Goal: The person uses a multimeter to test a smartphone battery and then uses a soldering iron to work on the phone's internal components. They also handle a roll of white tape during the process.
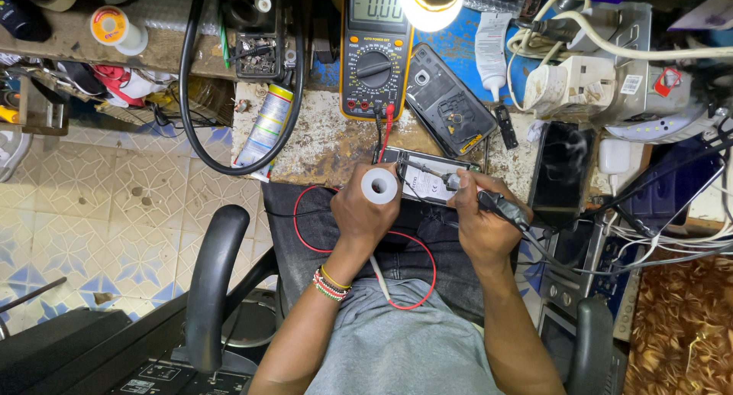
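My left hand [365, 212] grips a white spool of solder wire [379, 182] just over the near edge of the bench. My right hand [482, 223] holds a soldering iron [489, 200] by its black handle, its tip pointing left onto an opened phone [429, 177] that lies between the two hands. Beaded bracelets circle my left wrist. A red wire loops across my lap below the hands.
A yellow multimeter [374, 55] stands behind the phone, its red and black leads running down. A black phone back cover [449, 98], a dark phone [561, 169], a lit lamp bulb [432, 4], a white power strip [580, 78], a spray can [265, 127] and chair armrests [214, 280] surround me.
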